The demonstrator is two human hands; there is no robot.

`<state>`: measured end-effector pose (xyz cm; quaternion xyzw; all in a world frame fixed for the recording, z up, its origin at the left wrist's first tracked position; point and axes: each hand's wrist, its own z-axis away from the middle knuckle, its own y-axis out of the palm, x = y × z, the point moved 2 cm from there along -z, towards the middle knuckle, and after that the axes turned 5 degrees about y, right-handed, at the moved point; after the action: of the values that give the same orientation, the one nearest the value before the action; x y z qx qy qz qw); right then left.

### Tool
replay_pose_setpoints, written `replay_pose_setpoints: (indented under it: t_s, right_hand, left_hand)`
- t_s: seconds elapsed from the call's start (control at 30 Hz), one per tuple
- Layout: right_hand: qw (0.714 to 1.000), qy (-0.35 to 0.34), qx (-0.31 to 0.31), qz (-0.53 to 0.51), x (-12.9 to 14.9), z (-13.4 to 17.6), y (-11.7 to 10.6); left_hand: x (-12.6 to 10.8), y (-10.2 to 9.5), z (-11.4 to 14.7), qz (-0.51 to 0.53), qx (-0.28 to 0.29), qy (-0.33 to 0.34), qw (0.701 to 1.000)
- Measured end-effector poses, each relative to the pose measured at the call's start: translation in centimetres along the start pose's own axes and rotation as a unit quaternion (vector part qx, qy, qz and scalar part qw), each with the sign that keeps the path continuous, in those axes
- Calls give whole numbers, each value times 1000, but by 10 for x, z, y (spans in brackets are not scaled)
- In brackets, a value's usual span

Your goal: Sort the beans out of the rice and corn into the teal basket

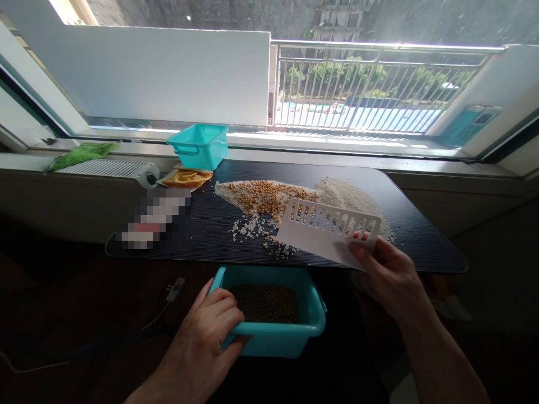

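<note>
- Fingers [365, 259] of the R hand [393, 278]: pinched flat on the 3 o'clock end of a white slotted scraper [314, 238], thumb on the near face, a bit of fingertip showing thru the end slots; no gap beyond the sheet's thickness.
- Scraper: long axis approx 10-to-4, slots along its far side, twd 12. Overlaps the near side of the heap in view; can't tell if it touches the table [425, 235].
- Key relation: yellow grains [261, 193] lie at approx 10 o'clock from the R fingers, white grains [343, 192] at approx 12. Whole heap's long axis runs 9-to-3. R hand is nearer, esp. to the white part.
- Loose white bits [250, 229] sit at 6 o'clock of the yellow part, btwn heap and near table edge.
- L hand [210, 322]: curled over the 9 o'clock rim of a teal bin [269, 339], thumb outside, gripping it just below the table's near edge.
- Bin: approx 8 o'clock from the R fingers, 6 o'clock from the yellow grains. Dark round grains [273, 303] inside; too dim for exact color.
- Spare teal tub [210, 151]: 11 o'clock, far table edge, w/ a yellow packet [187, 178] just beside it.
</note>
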<state>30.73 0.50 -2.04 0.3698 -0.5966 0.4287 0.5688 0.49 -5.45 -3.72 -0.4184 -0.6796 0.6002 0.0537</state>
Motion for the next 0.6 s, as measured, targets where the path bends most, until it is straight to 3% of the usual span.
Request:
replay_pose_setpoints:
  t_s: [0.23, 0.4, 0.6]
  right_hand:
    - [999, -32, -10, -3, 5, -5, 12]
    - [999, -33, 25, 8, 6, -14, 26]
    - [999, -14, 46, 0, 8, -9, 24]
  left_hand:
    - [-1, 2, 0, 0, -11, -5, 1000]
    - [-2, 1, -1, -7, -17, -4, 1000]
    - [-2, 0, 1, -6, -21, -7, 1000]
